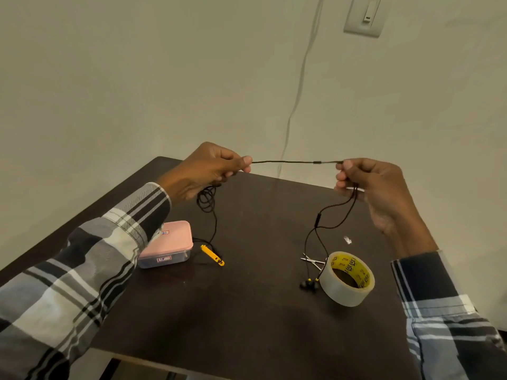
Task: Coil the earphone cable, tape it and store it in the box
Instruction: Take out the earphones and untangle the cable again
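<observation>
A: Head view, item one: left hand point(204, 167), centre left of the frame, raised over the desk point(247, 325). Fingers point(244, 161) pinched on the earphone cable point(285, 161). Several small loops point(207, 200) hang beneath that hand.

B: Item two?

A: Right hand point(375, 185), centre right. Fingers curled, pinching the same cable; a straight run is stretched between the two hands. Below it the cable splits past an inline remote point(318, 219) and drops to the earbuds point(308, 284), lying on the desk just beside the tape roll point(347, 279).

B: The plug end?

A: A strand falls from the loops to a yellow plug point(212, 255), lower centre left, on the desk near the pink-lidded box point(167, 246), lid on. Scissors point(312, 261) lie partly behind the tape roll. A small pale scrap point(348, 239) lies further back.

B: Stage, in your judgement?

A: Coiling begun, most of the length still loose. To do it well, I would say: bring each stretched run round to the left hand at the same loop size as those hanging, keep the pinch firm so they do not spring apart, and let the right hand feed without twisting. The earbuds will likely drag toward the tape roll, so lifting them clear should help.
</observation>
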`<state>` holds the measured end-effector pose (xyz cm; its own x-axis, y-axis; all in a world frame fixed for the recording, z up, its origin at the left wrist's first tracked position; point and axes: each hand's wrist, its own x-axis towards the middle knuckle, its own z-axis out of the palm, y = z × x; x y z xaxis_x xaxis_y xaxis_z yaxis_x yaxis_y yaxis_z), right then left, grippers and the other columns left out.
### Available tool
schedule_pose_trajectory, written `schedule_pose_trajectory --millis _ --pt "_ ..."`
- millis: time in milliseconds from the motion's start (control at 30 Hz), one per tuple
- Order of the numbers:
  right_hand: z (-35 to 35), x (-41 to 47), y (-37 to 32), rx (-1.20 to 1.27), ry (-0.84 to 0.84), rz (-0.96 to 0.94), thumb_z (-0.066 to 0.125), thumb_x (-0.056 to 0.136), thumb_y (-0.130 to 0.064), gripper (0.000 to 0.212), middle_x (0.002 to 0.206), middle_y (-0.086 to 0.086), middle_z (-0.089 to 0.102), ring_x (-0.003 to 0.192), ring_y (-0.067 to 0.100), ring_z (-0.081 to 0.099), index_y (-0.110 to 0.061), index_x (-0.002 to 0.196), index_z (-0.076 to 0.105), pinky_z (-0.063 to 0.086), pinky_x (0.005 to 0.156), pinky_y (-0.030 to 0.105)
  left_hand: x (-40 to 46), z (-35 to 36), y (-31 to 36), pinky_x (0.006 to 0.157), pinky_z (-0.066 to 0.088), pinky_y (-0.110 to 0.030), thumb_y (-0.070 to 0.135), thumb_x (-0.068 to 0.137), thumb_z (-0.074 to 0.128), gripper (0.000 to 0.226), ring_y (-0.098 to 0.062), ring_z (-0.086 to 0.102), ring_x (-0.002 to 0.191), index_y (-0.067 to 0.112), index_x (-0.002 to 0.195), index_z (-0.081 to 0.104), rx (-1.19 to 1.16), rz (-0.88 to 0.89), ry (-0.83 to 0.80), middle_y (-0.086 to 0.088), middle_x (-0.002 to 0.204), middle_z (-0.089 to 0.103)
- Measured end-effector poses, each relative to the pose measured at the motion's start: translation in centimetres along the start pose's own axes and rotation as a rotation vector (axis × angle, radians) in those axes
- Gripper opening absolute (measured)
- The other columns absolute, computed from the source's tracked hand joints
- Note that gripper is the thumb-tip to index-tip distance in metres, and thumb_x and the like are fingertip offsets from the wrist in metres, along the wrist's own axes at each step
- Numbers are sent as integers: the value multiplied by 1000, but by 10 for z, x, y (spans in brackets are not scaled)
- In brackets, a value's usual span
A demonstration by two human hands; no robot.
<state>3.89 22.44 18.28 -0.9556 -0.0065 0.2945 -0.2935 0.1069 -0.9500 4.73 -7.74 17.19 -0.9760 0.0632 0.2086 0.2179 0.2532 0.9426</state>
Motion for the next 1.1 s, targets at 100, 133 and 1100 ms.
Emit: schedule_pose_trajectory --millis 100,133,1100 --pt "0 -3 15 -109 -75 80 62 97 -12 13 76 5 73 71 17 67 -5 94 73 62 70 27 0 4 -1 49 32 -14 33 89 70 29 -4 33 45 5 87 76 -21 -5 -7 3 56 46" --pt "3 -4 19 -149 -125 112 62 97 -11 13 79 7 74 75 19 68 -5 96 73 61 69 26 0 6 -1 49 31 -14 33 88 71 29 -5 33 46 5 87 77 -22 -2 -13 3 56 46" --pt "24 5 -17 -251 80 -311 63 97 -15 13 73 6 70 71 13 70 -15 91 75 61 71 30 -5 7 1 50 37 -13 33 90 68 28 -5 42 49 7 88 77 11 35 -60 5 55 50"
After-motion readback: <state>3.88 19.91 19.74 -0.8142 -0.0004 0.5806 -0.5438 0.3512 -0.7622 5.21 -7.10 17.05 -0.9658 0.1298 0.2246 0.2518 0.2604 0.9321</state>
